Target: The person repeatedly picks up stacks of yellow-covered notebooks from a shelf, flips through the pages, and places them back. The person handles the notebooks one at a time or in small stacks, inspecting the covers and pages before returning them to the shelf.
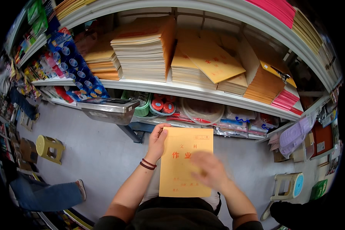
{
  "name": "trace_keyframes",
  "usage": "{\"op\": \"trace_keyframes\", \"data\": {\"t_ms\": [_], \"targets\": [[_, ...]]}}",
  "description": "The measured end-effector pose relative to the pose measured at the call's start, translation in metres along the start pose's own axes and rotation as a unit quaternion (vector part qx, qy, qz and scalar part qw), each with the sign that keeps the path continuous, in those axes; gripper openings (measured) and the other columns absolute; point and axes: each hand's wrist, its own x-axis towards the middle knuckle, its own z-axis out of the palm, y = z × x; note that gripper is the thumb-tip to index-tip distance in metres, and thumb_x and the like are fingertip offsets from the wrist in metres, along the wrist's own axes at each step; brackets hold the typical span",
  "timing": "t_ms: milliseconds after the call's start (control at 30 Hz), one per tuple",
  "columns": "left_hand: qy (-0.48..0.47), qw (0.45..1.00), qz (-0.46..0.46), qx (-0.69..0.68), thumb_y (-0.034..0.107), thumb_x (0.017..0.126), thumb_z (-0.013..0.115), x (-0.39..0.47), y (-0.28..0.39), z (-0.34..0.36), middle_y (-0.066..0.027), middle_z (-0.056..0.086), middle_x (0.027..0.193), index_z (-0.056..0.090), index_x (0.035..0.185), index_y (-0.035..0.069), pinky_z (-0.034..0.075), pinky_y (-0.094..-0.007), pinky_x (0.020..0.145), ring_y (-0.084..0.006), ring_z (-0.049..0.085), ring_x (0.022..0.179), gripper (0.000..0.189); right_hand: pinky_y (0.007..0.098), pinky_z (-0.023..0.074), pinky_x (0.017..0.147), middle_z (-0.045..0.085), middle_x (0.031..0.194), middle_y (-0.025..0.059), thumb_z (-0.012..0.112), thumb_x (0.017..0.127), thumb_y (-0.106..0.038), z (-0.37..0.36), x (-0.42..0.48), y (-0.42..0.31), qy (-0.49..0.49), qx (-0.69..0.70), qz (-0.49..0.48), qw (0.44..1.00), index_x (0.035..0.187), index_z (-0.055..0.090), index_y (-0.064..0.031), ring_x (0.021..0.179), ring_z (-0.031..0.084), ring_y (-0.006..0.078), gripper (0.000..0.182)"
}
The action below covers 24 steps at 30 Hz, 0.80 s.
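A yellow exercise book (187, 172) with red print on its cover is held upright before my body. My left hand (158, 141) grips its upper left edge, thumb on the front; two dark red bead bracelets circle that wrist. Over the right half of the cover is my right hand (208, 169), blurred, its fingers bent; whether it touches the cover cannot be told. Beyond the book, a white shelf (149, 86) bears a tall stack of exercise books (139, 59), a lower stack with a loose yellow book (218, 64) slanting on top, and brown paper items (263, 86) at the right.
A metal weighing scale (109, 107) juts out below the shelf. Baskets, one with red tape rolls (162, 106), sit on the lower shelf. Plastic stools stand at left (50, 149) and right (287, 186). Other people's legs show at left (49, 192), upper left and lower right.
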Motion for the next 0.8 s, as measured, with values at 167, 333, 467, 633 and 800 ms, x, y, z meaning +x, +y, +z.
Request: {"op": "trace_keyframes", "data": {"t_ms": [167,333,467,633,800], "targets": [[0.011,0.999,0.008,0.029,0.012,0.101,0.051,0.000,-0.004,-0.002,-0.0006,0.062,0.102,0.057,0.119,0.003,0.046,-0.0223,0.082,-0.0059,0.056,0.090,0.021,0.0374,0.0508,0.098,0.052,0.139,0.0106,0.075,0.079,-0.031,0.002,-0.034,-0.070,-0.197,-0.260,-0.066,0.943,0.130,0.057,-0.0087,0.134,0.046,0.0289,0.059],[-0.008,0.996,0.027,0.081,0.010,0.101,0.051,0.002,-0.003,-0.006,0.0006,0.062,0.099,0.058,0.117,0.002,0.046,-0.0219,0.081,-0.0054,0.056,0.089,0.020,0.0348,0.0553,0.087,0.066,0.116,0.0133,0.075,0.082,-0.023,-0.001,-0.051,-0.044,-0.140,-0.095,-0.042,0.985,0.114,0.067,-0.0046,0.109,0.064,0.0273,0.038],[-0.006,0.995,0.028,0.096,0.009,0.100,0.051,0.003,-0.004,-0.010,-0.0009,0.063,0.103,0.058,0.117,0.002,0.047,-0.0228,0.083,-0.0066,0.057,0.092,0.019,0.0270,0.0526,0.071,0.074,0.087,0.0101,0.077,0.085,-0.016,-0.037,-0.008,-0.031,-0.145,0.211,0.264,0.930,0.096,0.074,-0.0013,0.076,0.068,0.0149,0.018],[-0.005,0.996,0.013,0.085,0.009,0.099,0.054,0.007,-0.002,-0.009,-0.0001,0.062,0.102,0.059,0.116,0.003,0.046,-0.0222,0.082,-0.0066,0.056,0.091,0.020,0.0258,0.0528,0.064,0.074,0.084,0.0104,0.080,0.082,-0.015,-0.067,0.033,0.029,-0.035,0.412,0.384,0.825,0.095,0.074,0.0030,0.069,0.067,0.0118,0.023],[-0.003,0.995,0.010,0.096,0.010,0.099,0.054,0.006,0.000,-0.008,-0.0010,0.063,0.103,0.060,0.117,0.003,0.045,-0.0223,0.083,-0.0069,0.056,0.091,0.020,0.0269,0.0529,0.070,0.073,0.087,0.0112,0.081,0.081,-0.017,-0.077,0.051,0.029,-0.075,0.420,0.420,0.801,0.096,0.073,0.0058,0.075,0.067,0.0136,0.028]]}}
